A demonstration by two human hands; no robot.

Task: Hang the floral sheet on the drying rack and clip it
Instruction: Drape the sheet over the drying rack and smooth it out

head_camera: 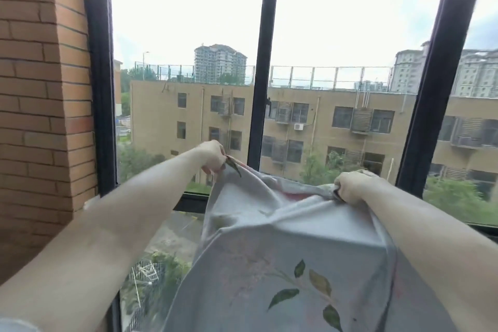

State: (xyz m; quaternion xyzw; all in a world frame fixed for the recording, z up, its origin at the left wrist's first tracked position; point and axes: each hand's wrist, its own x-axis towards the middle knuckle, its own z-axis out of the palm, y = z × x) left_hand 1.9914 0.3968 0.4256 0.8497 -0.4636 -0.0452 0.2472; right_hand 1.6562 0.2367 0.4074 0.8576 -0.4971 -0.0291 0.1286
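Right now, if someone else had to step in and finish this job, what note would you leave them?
Left hand: grips one edge of the floral sheet, held up toward the window.
Right hand: grips a bunched part of the same edge, lower than the left.
The sheet hangs between both hands, spread in the air.
Done: sheet picked up and opened out.
Left: no drying rack or clips are in view; find them, drape the sheet over the rack, then clip it.

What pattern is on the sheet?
Pale grey sheet with green leaves and faint pink flowers, in the head view.
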